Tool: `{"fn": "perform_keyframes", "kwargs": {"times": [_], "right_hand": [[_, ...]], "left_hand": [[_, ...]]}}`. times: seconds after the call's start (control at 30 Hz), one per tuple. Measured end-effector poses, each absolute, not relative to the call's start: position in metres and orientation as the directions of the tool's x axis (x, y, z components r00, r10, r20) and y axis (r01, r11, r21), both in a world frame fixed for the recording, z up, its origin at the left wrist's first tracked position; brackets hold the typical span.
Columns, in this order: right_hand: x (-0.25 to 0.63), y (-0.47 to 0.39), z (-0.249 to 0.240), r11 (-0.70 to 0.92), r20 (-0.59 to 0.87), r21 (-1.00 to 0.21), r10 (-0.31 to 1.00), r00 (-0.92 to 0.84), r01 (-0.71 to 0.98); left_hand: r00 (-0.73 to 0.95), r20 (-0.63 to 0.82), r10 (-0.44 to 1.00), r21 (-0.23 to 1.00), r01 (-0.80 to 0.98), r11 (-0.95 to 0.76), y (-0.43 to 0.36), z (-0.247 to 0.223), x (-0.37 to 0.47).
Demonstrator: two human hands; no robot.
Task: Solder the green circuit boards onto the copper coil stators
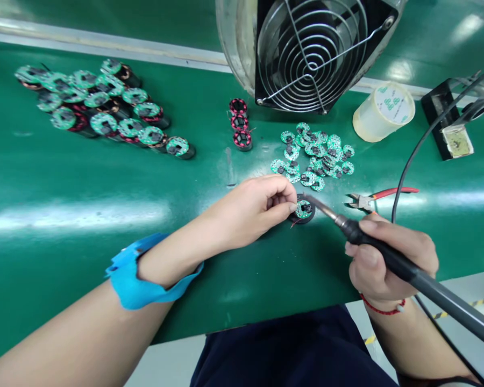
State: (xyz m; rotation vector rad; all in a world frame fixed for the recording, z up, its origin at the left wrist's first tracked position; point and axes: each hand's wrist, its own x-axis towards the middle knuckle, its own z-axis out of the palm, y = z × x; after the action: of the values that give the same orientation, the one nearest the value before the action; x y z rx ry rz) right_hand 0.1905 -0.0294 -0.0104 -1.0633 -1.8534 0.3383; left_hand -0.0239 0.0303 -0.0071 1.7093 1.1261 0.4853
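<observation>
My right hand (pixel 391 258) is wrapped round the dark handle of a soldering iron (pixel 403 269), whose tip reaches the upper edge of a small round green circuit board (pixel 304 209). The board sits in a dark round holder (pixel 313 216) on the bench, and a thin reddish wire shows at its lower left. At the left edge of the board, my left hand (pixel 262 207) is closed, thumb and forefinger pinched together. Whatever lies between those fingertips is hidden.
Loose circuit boards (pixel 317 150) lie beyond my hands, near a fan (pixel 312 64). Three red-wound motor stators (pixel 240 123) stand left of them. Many board-topped stators (pixel 105 123) fill the far left. Cutters (pixel 363 201), a tape roll (pixel 383 113) and an iron stand (pixel 443 121) are right.
</observation>
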Motion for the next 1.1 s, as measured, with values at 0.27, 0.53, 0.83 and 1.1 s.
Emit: {"fn": "perform_keyframes", "kwargs": {"times": [0.27, 0.53, 0.83, 1.1], "right_hand": [[0.172, -0.019, -0.012, 0.454, 0.405, -0.729, 0.889, -0.212, 0.512], [0.169, -0.014, -0.020, 0.425, 0.240, -0.686, 0.898, -0.368, 0.591], [0.168, -0.013, -0.021, 0.430, 0.244, -0.676, 0.897, -0.368, 0.598], [0.171, -0.015, -0.019, 0.514, 0.342, -0.634, 0.856, -0.387, 0.578]], "left_hand": [[0.504, -0.163, 0.848, 0.887, 0.452, -0.098, 0.030, -0.009, -0.023], [0.605, -0.103, 0.790, 0.849, 0.468, -0.247, 0.033, -0.007, -0.029], [0.596, -0.071, 0.800, 0.828, 0.483, -0.286, 0.026, -0.008, -0.027], [0.568, -0.037, 0.822, 0.874, 0.417, -0.249, 0.023, -0.008, -0.020]]}}
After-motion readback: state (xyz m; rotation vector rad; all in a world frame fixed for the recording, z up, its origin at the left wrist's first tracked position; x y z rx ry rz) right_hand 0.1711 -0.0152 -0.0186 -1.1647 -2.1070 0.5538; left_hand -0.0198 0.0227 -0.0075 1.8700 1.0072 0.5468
